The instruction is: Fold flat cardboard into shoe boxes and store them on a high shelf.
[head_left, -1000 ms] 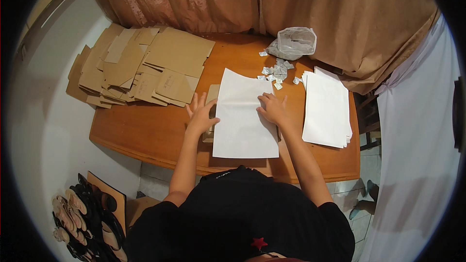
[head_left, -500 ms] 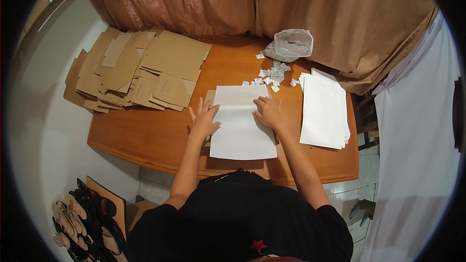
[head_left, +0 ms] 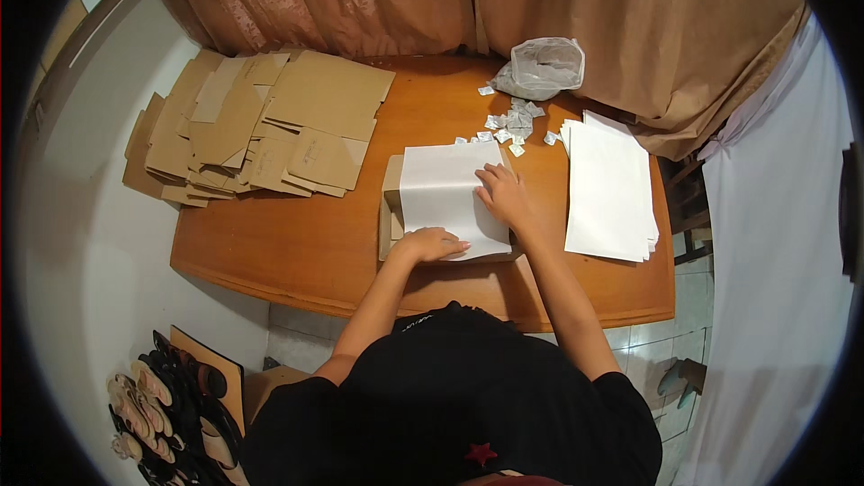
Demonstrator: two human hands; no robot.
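Note:
A white sheet of paper (head_left: pixel 441 182) lies over an open cardboard box (head_left: pixel 392 171) at the table's middle, sagging into it with a crosswise bend. The box's left side and part of its inside show beside the sheet. My left hand (head_left: pixel 434 243) rests flat on the paper's near edge, fingers pointing right. My right hand (head_left: pixel 504 194) is on the sheet's right side with its fingers spread, pressing from above. Both hands are open and grip nothing. The paper hides most of the box's inside.
Flattened cardboard boxes (head_left: pixel 261 126) are piled at the back left of the wooden table (head_left: pixel 270 247). On the right lies a stack of white paper (head_left: pixel 610 189). Small white packets (head_left: pixel 504 130) are scattered behind the box, near a clear plastic bag (head_left: pixel 544 70).
My left hand has moved from the sheet's left edge to its near edge. The paper has sunk and bent into the box, whose left side is now more exposed.

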